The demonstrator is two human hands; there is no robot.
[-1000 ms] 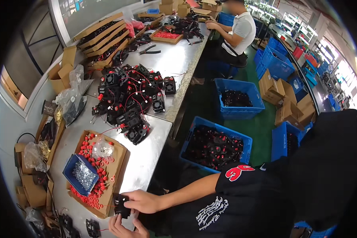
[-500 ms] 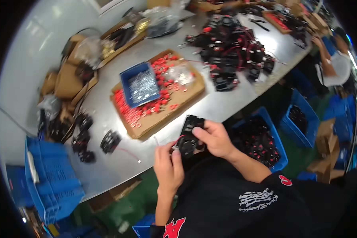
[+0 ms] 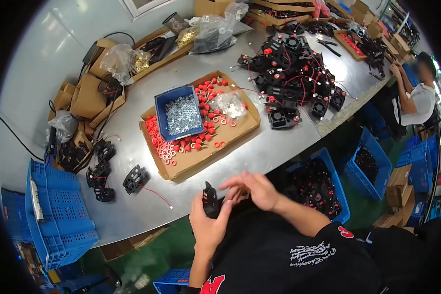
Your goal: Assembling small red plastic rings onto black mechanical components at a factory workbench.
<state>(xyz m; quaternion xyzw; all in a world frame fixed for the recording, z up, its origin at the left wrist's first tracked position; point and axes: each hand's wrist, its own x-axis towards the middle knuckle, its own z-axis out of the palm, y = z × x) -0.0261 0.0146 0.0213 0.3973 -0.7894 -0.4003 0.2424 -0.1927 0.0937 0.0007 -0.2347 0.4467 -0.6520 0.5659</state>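
Observation:
My left hand [image 3: 207, 230] grips a black plastic fan housing [image 3: 210, 200] at the table's front edge, turned so that its narrow side shows. Just right of it, my right hand [image 3: 259, 192] has its fingers stretched out and apart, with nothing visible in them; its fingertips are slightly blurred. Beyond the hands lies a shallow cardboard tray [image 3: 220, 160] of red-capped parts, red rings [image 3: 167, 156] and a clear plastic bag [image 3: 229, 104]. A blue bin [image 3: 158, 113] in the tray holds small silvery metal pieces [image 3: 182, 116].
Another fan housing [image 3: 135, 179] with a red wire lies at left, beside several more. Many wired fan housings [image 3: 291, 81] are heaped at the back right, near pliers [image 3: 329, 47]. Blue crates [image 3: 61, 210] stand left and right. A person [image 3: 416, 95] sits at far right.
The fan housing has turned from its broad face to its narrow side and moved slightly left and down. My right hand has let go, its fingers now spread.

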